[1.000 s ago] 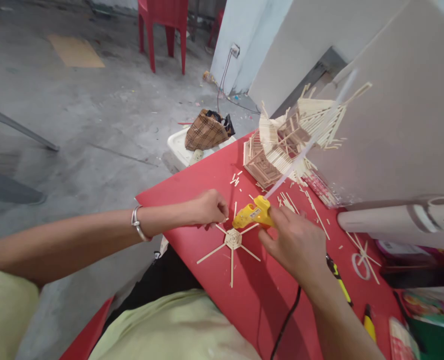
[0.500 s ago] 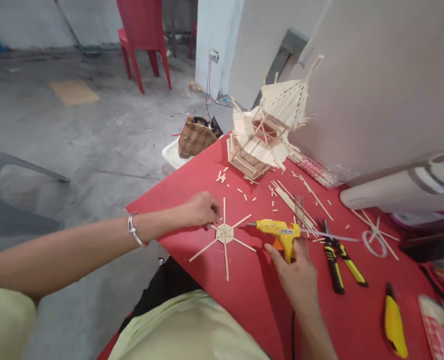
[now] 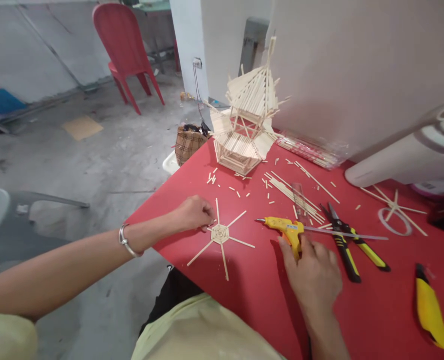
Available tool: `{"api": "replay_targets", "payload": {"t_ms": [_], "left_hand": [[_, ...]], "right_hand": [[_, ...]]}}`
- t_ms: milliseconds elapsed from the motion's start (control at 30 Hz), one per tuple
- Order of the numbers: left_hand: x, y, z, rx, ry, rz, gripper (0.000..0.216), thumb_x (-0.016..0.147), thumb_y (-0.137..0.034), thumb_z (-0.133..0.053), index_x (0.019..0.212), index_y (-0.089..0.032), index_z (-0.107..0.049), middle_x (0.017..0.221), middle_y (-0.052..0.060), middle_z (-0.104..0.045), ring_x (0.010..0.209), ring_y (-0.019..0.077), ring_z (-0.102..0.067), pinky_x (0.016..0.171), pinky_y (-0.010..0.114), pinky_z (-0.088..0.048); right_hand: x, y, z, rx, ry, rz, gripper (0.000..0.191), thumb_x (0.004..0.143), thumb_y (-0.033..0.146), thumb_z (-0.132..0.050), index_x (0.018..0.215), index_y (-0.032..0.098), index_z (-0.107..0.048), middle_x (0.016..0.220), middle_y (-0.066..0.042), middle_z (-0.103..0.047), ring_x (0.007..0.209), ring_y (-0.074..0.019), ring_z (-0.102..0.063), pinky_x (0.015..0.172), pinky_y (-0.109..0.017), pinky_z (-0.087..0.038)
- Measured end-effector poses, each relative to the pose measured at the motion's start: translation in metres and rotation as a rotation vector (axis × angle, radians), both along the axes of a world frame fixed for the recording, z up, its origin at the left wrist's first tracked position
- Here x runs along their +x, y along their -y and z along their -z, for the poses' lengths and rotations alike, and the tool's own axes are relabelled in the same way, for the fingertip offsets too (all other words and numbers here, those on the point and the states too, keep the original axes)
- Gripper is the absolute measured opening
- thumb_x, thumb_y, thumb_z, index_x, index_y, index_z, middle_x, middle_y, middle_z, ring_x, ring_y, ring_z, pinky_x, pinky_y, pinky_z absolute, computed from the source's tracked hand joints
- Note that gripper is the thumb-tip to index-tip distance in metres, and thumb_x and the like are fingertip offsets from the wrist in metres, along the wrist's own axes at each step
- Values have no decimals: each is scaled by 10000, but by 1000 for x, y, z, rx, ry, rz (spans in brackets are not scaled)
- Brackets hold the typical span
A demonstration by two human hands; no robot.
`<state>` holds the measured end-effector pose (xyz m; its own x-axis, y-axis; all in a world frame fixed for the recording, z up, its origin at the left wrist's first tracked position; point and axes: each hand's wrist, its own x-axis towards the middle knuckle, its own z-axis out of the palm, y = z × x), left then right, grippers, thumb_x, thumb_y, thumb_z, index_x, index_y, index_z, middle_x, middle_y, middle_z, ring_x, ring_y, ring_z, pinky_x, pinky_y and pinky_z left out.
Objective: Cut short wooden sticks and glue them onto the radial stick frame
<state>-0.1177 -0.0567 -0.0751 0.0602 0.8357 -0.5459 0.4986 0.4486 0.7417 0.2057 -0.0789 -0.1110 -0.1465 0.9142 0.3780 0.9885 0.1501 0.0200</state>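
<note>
On the red table lies a six-armed wheel of thin wooden sticks (image 3: 220,233), its centre filled with rings of short pieces. My left hand (image 3: 194,212) is closed in a pinch at the wheel's upper-left arm, and the fingers cover that arm's end. To the right, my right hand (image 3: 314,267) has its thumb and fingers on either side of the handle of a yellow hot glue gun (image 3: 284,227). The gun's nozzle points left at the wheel, a short way apart from it. A clear glue stick (image 3: 349,234) sticks out of the gun's back.
A stick-built pagoda model (image 3: 246,122) stands at the table's far corner. Loose sticks (image 3: 293,195), cutting pliers (image 3: 344,245), a yellow-handled cutter (image 3: 432,315) and a star of sticks (image 3: 394,206) lie around the right side. A cardboard roll (image 3: 398,150) leans by the wall.
My right hand and the glue gun have moved right, away from the wheel. My left hand stays at the wheel's upper-left arm. The camera view has turned a little.
</note>
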Motion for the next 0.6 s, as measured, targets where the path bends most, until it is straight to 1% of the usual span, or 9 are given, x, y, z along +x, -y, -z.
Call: {"api": "replay_targets", "payload": {"t_ms": [67, 133, 167, 233, 267, 333, 433, 600], "left_hand": [[1, 1, -2, -10, -8, -6, 103, 633, -147, -613, 669, -145, -710, 552, 10, -673, 594, 174, -700, 531, 204, -512], [3, 1, -3, -19, -18, -10, 112, 635, -146, -610, 676, -143, -714, 548, 10, -674, 596, 173, -698, 534, 204, -508], [4, 1, -4, -24, -23, -14, 116, 635, -145, -609, 679, -142, -716, 546, 11, -674, 596, 173, -696, 535, 206, -507], [5, 2, -6, -29, -26, -22, 117, 635, -145, -610, 680, -140, -717, 545, 13, -675, 593, 171, -690, 539, 211, -507], [6, 2, -6, -27, -28, -25, 116, 636, -146, -612, 679, -140, -719, 543, 13, -674, 589, 169, -686, 540, 212, -506], [6, 3, -6, -17, -35, -28, 114, 642, -152, -618, 681, -139, -725, 536, 14, -671, 578, 162, -674, 539, 212, -502], [6, 4, -4, 0, -60, -20, 113, 655, -167, -632, 688, -140, -737, 538, 18, -673, 559, 148, -654, 521, 202, -482], [10, 4, -6, -25, -83, -40, 133, 656, -164, -618, 695, -139, -742, 544, 16, -677, 561, 140, -649, 526, 193, -487]], "right_hand": [[-5, 1, -7, 94, -79, -49, 485, 903, 544, -568, 1080, 112, -699, 926, -146, -661, 831, -263, -550, 742, -361, -418], [-16, 3, -13, 132, -200, -176, 324, 917, 415, -594, 1051, 139, -699, 907, -122, -650, 836, -241, -559, 764, -353, -432], [-25, 5, -15, 114, -264, -274, 258, 925, 355, -591, 1039, 149, -695, 889, -108, -647, 835, -227, -563, 774, -345, -435], [-46, 8, -17, -22, -364, -502, 171, 940, 262, -560, 1012, 170, -685, 857, -78, -651, 816, -194, -566, 775, -324, -431], [-56, 10, -16, -78, -392, -588, 167, 947, 244, -543, 1011, 180, -684, 841, -64, -649, 788, -180, -556, 774, -321, -424], [-75, 13, -13, -163, -403, -691, 172, 952, 239, -529, 1012, 198, -685, 792, -45, -631, 751, -174, -527, 733, -315, -398], [-88, 14, -4, -214, -405, -763, 177, 954, 227, -514, 986, 207, -687, 779, -40, -618, 747, -175, -506, 704, -316, -361], [-88, 15, 8, -264, -405, -788, 171, 953, 220, -514, 953, 210, -684, 774, -33, -605, 759, -176, -493, 683, -314, -328]]}}
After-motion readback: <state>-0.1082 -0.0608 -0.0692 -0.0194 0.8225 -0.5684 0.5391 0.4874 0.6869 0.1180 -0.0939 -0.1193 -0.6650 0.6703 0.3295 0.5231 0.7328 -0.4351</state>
